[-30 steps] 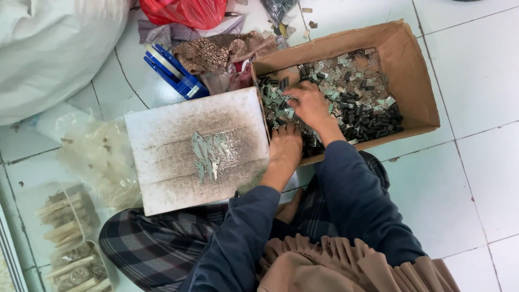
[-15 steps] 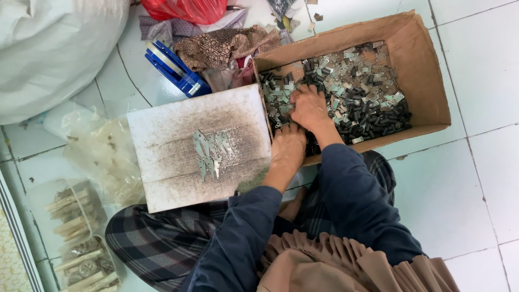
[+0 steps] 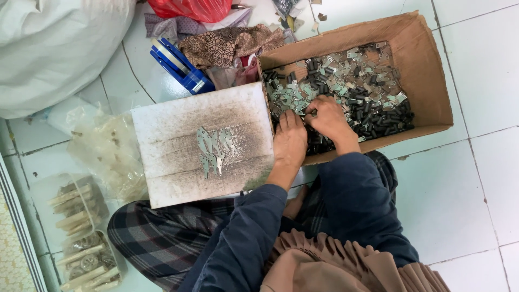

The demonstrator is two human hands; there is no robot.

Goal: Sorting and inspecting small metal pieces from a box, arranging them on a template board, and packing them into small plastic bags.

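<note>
Cardboard box (image 3: 427, 65) full of small metal parts (image 3: 351, 81) under both hands, left hand (image 3: 290, 141) flat and open, right hand (image 3: 328, 118) pinching one part.

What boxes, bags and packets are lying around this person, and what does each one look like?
Brown cardboard box: upper right, open, holding small grey and black metal parts; both hands reach in.
Clear plastic bags: lower left, packed with pale stick-like bundles.
Crumpled clear plastic bag: left of the white board.
Big white sack: upper left, soft and bulging.
Red plastic bag: top edge, shiny.
No signs or screens.
</note>
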